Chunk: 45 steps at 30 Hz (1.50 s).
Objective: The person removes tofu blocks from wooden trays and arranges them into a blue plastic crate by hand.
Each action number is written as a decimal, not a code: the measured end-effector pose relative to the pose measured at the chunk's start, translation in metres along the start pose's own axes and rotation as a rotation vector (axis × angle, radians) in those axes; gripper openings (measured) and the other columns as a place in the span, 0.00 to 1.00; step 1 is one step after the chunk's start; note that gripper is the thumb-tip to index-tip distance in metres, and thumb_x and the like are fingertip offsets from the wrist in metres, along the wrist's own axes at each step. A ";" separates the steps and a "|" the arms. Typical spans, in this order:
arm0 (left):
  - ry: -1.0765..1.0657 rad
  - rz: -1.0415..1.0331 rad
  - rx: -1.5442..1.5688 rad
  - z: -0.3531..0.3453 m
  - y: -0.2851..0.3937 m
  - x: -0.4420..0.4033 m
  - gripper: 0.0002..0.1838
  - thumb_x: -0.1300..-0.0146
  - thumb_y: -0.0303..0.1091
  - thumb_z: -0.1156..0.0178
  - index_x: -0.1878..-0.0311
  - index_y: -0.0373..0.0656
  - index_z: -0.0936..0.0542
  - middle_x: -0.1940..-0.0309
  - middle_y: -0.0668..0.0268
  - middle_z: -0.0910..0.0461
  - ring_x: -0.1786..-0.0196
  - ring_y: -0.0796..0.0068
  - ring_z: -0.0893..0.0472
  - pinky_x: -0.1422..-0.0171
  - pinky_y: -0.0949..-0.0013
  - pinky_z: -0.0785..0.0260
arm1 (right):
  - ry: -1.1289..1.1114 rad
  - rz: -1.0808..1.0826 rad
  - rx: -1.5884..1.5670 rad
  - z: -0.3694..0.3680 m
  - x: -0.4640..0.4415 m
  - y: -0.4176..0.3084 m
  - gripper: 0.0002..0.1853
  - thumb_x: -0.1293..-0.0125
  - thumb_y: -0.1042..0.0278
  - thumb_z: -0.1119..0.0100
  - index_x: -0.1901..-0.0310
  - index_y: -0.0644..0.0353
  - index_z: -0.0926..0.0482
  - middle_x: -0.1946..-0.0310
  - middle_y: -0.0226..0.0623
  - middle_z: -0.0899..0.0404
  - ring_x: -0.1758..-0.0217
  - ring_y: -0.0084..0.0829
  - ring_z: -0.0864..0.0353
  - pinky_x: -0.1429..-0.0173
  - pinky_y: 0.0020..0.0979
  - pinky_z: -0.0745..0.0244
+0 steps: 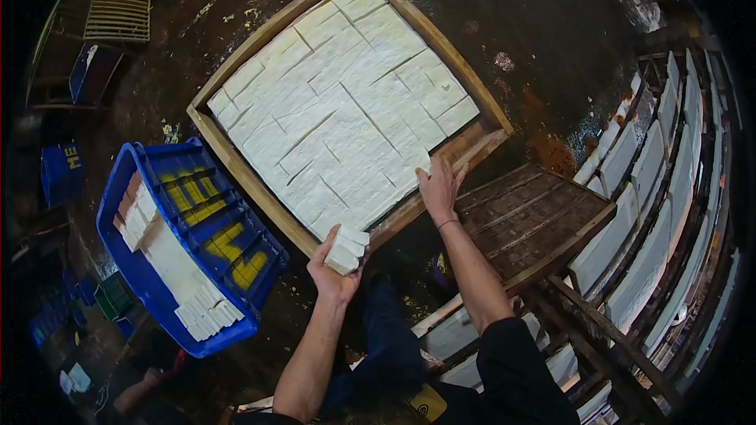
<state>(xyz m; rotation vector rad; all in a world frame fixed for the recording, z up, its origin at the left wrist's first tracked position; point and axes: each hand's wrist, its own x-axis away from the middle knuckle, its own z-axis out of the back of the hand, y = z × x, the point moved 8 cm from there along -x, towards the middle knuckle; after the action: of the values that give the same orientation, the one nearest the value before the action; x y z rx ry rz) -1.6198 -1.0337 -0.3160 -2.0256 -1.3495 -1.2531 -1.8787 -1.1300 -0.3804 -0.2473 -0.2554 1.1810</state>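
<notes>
A wide slab of white tofu [339, 110], scored into many blocks, fills a square wooden tray [465, 71]. My left hand [335, 279] is closed around a few small tofu blocks [346, 252], just below the tray's near corner. My right hand [442, 189] reaches over the tray's near right side, where a strip of the bottom shows bare. Its fingers are apart, and the fingertips touch the cut edge of the slab. The undersides of those fingers are hidden.
Left of the tray, a blue plastic crate [142, 283] with yellow markings holds stacked white blocks. A slatted wooden board [535, 220] lies at the right. Beyond it stand rows of long white slabs [646, 228] on racks. The floor [551, 39] is dark and wet.
</notes>
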 end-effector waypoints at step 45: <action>-0.243 -0.314 0.575 0.270 0.355 0.257 0.21 0.36 0.32 0.48 0.39 0.44 0.28 0.51 0.64 0.20 0.48 0.67 0.20 0.46 0.60 0.25 | -1.193 0.305 -0.365 -0.113 0.345 -0.629 0.42 0.32 0.42 0.48 0.27 0.64 0.46 0.34 0.56 0.34 0.39 0.40 0.25 0.38 0.36 0.30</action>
<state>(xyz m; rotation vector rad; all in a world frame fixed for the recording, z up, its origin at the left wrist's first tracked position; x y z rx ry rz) -1.1509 -0.8657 -0.1886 -1.6301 -1.9314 -0.6206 -1.1676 -1.0413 -0.2619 0.1447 -1.5252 1.4673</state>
